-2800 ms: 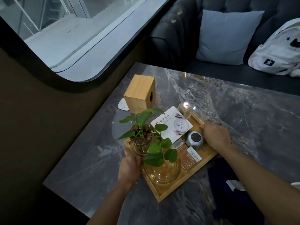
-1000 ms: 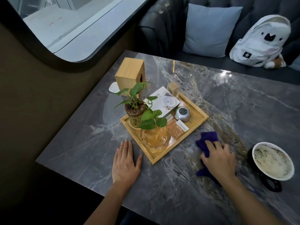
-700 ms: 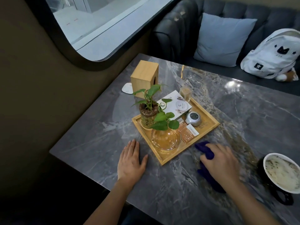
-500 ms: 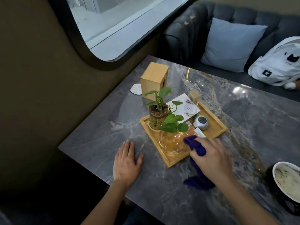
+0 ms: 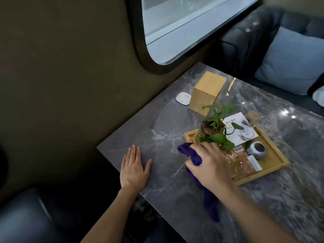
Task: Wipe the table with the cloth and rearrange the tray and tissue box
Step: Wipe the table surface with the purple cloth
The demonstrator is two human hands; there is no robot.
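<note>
- Gripping the purple cloth (image 5: 194,156), the right hand (image 5: 209,164) has its fingers curled over the bunched fabric, just beside the tray's near-left corner.
- Left hand (image 5: 134,168) lies flat on the table (image 5: 166,123), fingers together, thumb out, near the front edge.
- Cloth's tail trails back under the right wrist.
- Tray (image 5: 273,156) holds a plant (image 5: 216,130), card and small clock.
- Tissue box (image 5: 206,92) stands behind the tray, near the wall.
</note>
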